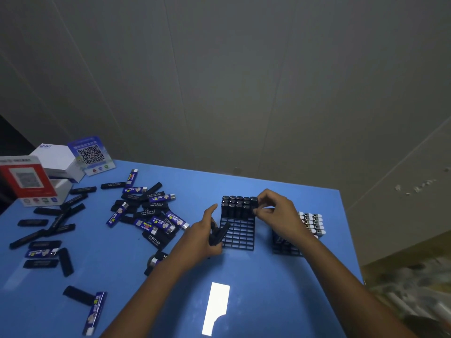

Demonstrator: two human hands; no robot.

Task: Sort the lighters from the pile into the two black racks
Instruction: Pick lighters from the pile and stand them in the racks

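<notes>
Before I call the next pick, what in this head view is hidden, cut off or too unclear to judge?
- Right rack: the right hand and forearm cover much of it, so its free slots are uncountable.
- Lighters in the left hand: the fingers hide how many it grips.
- Lighter at the bottom edge: its tip is nearly cut off.
- Print on the pile: too small to read.
- Floor clutter, lower right: blurred.

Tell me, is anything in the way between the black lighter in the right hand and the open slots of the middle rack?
Nothing visible blocks it. The right hand pinches a black lighter at the far right corner of the middle rack, beside the lighters already standing there. The rows nearer the person are open. The left hand, holding more black lighters, sits at the rack's left edge.
</notes>
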